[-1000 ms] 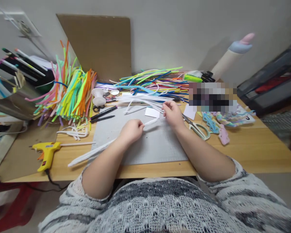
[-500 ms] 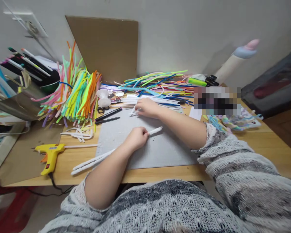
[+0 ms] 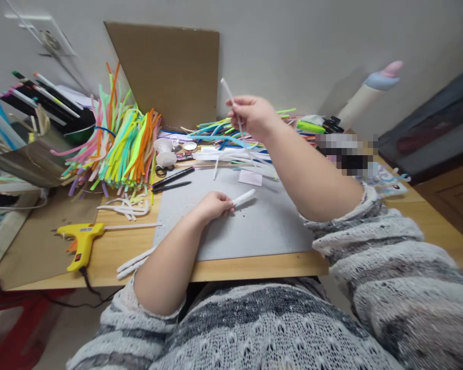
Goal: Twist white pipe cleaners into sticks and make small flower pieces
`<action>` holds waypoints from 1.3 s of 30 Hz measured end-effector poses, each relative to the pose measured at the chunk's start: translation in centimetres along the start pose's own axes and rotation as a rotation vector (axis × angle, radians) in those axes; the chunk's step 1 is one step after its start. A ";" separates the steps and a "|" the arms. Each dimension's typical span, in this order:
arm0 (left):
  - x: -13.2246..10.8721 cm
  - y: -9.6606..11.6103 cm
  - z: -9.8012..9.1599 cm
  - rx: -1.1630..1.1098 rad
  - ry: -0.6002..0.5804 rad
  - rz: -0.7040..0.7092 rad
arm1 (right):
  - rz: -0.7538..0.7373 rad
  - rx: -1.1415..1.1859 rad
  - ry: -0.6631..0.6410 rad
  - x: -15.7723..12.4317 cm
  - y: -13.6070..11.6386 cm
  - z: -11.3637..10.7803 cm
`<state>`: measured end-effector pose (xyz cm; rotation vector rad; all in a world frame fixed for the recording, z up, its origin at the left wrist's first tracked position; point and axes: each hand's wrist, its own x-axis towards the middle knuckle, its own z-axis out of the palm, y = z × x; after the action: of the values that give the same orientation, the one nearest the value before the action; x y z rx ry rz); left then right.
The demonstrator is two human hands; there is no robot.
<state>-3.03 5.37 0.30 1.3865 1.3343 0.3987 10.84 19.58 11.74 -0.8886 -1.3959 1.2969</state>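
My left hand (image 3: 215,205) is closed low over the grey mat (image 3: 270,231), pinching a thick white pipe cleaner piece (image 3: 245,197) whose end points right. Two white fuzzy strands (image 3: 133,265) come out from behind my left forearm; whether they join the held piece is hidden. Raised above the back of the mat, my right hand (image 3: 252,117) pinches a thin white pipe cleaner (image 3: 227,91), tilted with its upper end to the left. Below it lie several white pipe cleaners (image 3: 224,155) and a small pale pink card (image 3: 250,178).
A yellow glue gun (image 3: 84,241) with a glue stick lies at left. Behind it are white scraps (image 3: 127,209) and a bundle of coloured pipe cleaners (image 3: 127,149). Black pens (image 3: 173,179) rest on the mat's edge. A cardboard sheet (image 3: 173,72) leans on the wall.
My right hand has risen from the white pipe cleaners at the back of the mat, lifting one. The pale pink card now shows. My left hand has barely moved and keeps its hold.
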 end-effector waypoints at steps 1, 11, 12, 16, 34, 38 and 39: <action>0.0 0.0 -0.2 -0.030 -0.017 -0.004 | -0.058 -0.019 0.009 -0.5 -1.3 0.0; -1.4 1.3 -0.7 -0.123 -0.068 0.026 | -0.455 -1.035 -0.188 -15.4 -0.5 0.3; -1.4 1.4 -0.6 -0.110 -0.062 0.033 | -0.434 -1.085 -0.208 -16.2 0.9 -0.1; -1.2 1.1 -0.2 -0.063 0.010 0.067 | -0.378 -1.031 -0.153 -17.4 5.5 -1.6; -5.7 3.0 2.8 0.687 0.423 0.537 | -0.156 -0.693 -0.130 -17.7 4.3 -3.9; -6.4 2.8 3.4 0.730 0.574 0.750 | -0.298 -0.787 -0.135 -19.0 2.4 -2.8; -6.5 2.7 3.4 0.726 0.605 0.783 | -0.326 -0.808 -0.134 -19.1 2.2 -2.7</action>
<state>-0.89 -1.01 4.24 2.5522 1.4199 0.9738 17.73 2.33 5.99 -1.0357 -2.1226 0.5285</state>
